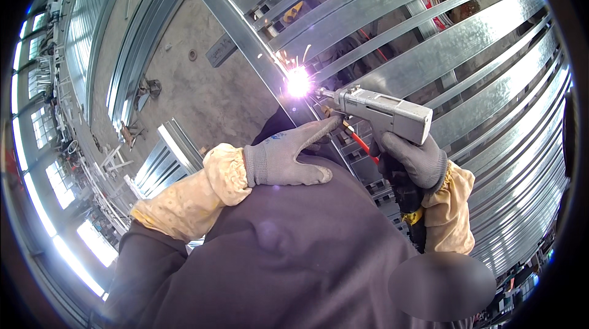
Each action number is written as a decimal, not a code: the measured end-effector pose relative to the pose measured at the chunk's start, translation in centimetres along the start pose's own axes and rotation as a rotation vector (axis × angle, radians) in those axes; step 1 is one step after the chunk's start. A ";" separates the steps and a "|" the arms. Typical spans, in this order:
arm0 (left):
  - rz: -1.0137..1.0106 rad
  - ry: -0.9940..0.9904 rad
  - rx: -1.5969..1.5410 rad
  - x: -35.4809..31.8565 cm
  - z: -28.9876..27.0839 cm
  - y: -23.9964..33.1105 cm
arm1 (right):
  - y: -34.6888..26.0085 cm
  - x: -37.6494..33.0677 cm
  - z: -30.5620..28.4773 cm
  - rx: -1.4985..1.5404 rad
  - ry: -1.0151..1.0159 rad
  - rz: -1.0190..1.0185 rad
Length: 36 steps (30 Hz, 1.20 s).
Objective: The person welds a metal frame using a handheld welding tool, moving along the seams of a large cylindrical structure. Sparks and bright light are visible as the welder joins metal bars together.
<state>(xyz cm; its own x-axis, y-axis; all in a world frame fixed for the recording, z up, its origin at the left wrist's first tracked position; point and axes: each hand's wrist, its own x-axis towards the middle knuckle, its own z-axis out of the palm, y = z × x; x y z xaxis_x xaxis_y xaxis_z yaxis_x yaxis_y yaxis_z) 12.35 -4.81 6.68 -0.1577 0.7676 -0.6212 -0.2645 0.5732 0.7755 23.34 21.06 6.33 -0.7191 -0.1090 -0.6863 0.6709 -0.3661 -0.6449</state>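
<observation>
The right hand [417,160], in a dark grey knit glove, is wrapped tight round the grip of a grey handheld welding gun [383,113]. The grip itself is hidden inside the fist, and only the boxy body and the slim nozzle show above it. The nozzle points left and away, at a bright white-violet arc [298,81] with a few sparks flying off. The glare washes out the exact spot where tip and metal meet. The arc sits on a long galvanised steel bar [242,31] that runs from the far top down towards the person.

The left hand [288,157], in a lighter grey glove, lies just left of the gun with its fingers stretched towards the nozzle. The index fingertip reaches to just under the front of the gun. It may be steadying a thin wire or a brass fitting there, but the fingers look loosely curled rather than clamped, and whether they hold anything cannot be told. Both forearms wear tan sleeve covers [196,197].

A red hose [362,143] shows briefly between the hands and then drops out of sight. The black cable [408,203] below the right fist is partly hidden by the sleeve. The person's dark clothing [288,261] fills the near bottom. To the right, parallel galvanised slats [491,71] curve away, and what lies behind them is hard to make out. To the left are a concrete floor [184,77] and stacked steel sections [169,160].
</observation>
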 end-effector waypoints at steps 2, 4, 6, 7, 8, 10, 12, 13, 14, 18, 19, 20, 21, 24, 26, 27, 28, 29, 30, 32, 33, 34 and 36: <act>-0.016 -0.012 0.017 0.0 -0.1 0.1 | 0.0 0.0 0.0 0.006 -0.004 -0.005; -0.014 -0.024 0.025 0.0 -0.1 0.0 | 0.1 0.0 0.0 0.014 -0.016 -0.018; -0.009 -0.030 0.007 0.1 -0.1 0.2 | 0.1 0.0 -0.1 0.017 -0.025 -0.027; -0.006 -0.032 -0.001 0.1 -0.1 0.3 | 0.1 -0.1 -0.1 0.014 -0.023 -0.025; -0.005 -0.042 0.000 0.1 -0.1 0.2 | 0.1 -0.1 -0.1 0.011 -0.020 -0.024; -0.004 -0.059 0.001 0.1 -0.2 -0.1 | 0.1 -0.2 -0.1 0.003 -0.004 -0.011; -0.004 -0.064 -0.004 0.2 -0.2 -0.2 | 0.2 -0.3 0.0 0.001 0.011 -0.006; -0.003 -0.066 -0.006 0.2 -0.2 -0.2 | 0.2 -0.4 0.0 0.002 0.019 -0.005; -0.007 -0.063 0.002 0.2 -0.1 -0.1 | 0.3 -0.4 -0.1 0.001 0.017 -0.013; -0.025 -0.075 0.013 0.1 -0.1 0.2 | 0.5 -0.5 -0.3 -0.008 0.008 -0.020; -0.030 -0.085 0.010 0.2 -0.1 0.3 | 0.4 -0.5 -0.2 -0.007 0.008 -0.014; -0.030 -0.084 0.004 0.2 -0.1 0.3 | 0.3 -0.6 -0.2 -0.007 0.007 -0.008; -0.031 -0.085 -0.001 0.2 0.0 0.3 | 0.3 -0.6 -0.2 -0.002 0.009 0.000; -0.022 -0.089 -0.014 0.3 0.0 0.1 | 0.2 -0.8 -0.3 -0.019 0.000 0.002; -0.017 -0.092 -0.014 0.3 0.0 0.0 | 0.3 -0.8 -0.3 -0.024 -0.005 -0.006; -0.017 -0.094 -0.010 0.3 0.1 -0.1 | 0.3 -0.9 -0.3 -0.018 -0.004 -0.012; -0.017 -0.096 -0.006 0.3 0.1 -0.1 | 0.4 -0.9 -0.3 -0.016 -0.006 -0.015; -0.010 -0.093 -0.012 0.3 0.2 -0.3 | 0.4 -1.0 -0.3 -0.013 -0.007 -0.017; -0.003 -0.091 -0.017 0.3 0.3 -0.5 | 0.4 -1.0 -0.4 -0.014 -0.012 -0.016; -0.002 -0.093 -0.031 0.3 0.3 -0.6 | 0.5 -1.2 -0.4 -0.013 -0.003 -0.005; -0.007 -0.095 -0.040 0.3 0.3 -0.5 | 0.5 -1.3 -0.3 -0.013 0.008 0.006; -0.011 -0.098 -0.050 0.3 0.4 -0.4 | 0.5 -1.3 -0.3 -0.015 0.010 0.009; 0.002 -0.092 -0.036 0.3 0.5 -0.6 | 0.5 -1.3 -0.3 -0.019 0.005 0.009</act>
<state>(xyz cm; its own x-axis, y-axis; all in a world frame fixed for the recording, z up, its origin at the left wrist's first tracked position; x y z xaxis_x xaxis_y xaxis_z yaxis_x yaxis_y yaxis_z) 12.93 -4.79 6.04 -0.0705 0.7930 -0.6052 -0.2984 0.5621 0.7713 24.72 21.29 6.80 -0.7120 -0.1076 -0.6939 0.6808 -0.3478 -0.6446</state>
